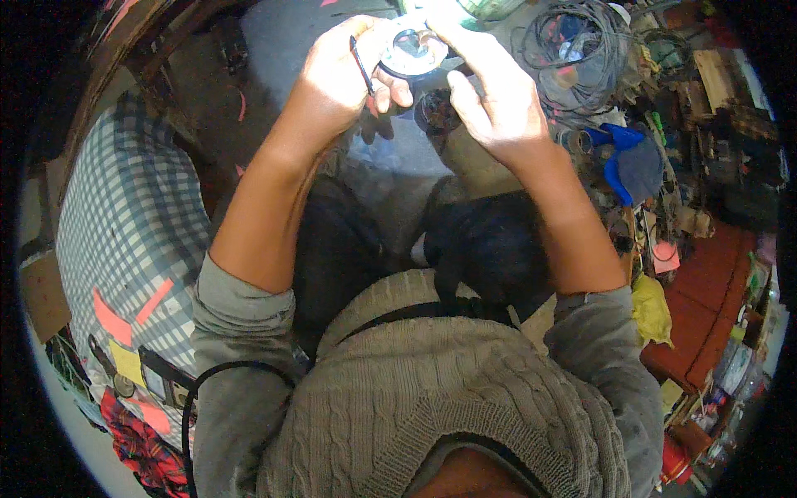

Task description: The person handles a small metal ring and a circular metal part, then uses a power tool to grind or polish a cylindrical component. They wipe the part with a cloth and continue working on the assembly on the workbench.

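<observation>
"So, where is the round part (419, 60)?"

"Up at the top of the view, held above the grey floor (398, 153) in strong light. The left hand (336, 70) grips it by its left and lower edge, fingers curled beneath. A thin dark stick (361, 66) lies against that same hand."

"And the right hand (502, 91)?"

"Its index finger reaches to the upper right rim, while the thumb stands apart, below. Glare covers the fingertips, so I can't tell whether they pinch or merely steady."

"Heavy, would you say?"

"Light, I'd judge, going by how small it sits in the fingers. It looks stiff: a pale ring, dark along its lower edge, with a darker middle. Metal or plastic, I can't tell."

"Slippery?"

"Perhaps, if the shine is a smooth face and not just the lamp. I'd treat the middle as the delicate bit, and take hold by the outer rim, thumb and fingers opposed."

"What textures lie around?"

"Soft, mostly, on the person's side: a ribbed, cabled knit vest (448, 357), and a checked cloth (137, 216) to the left, draped in folds. Right of the hands, a springy-looking coil of cable (581, 58); lower down, a crumpled yellow bag (652, 311), thin and limp."
</observation>
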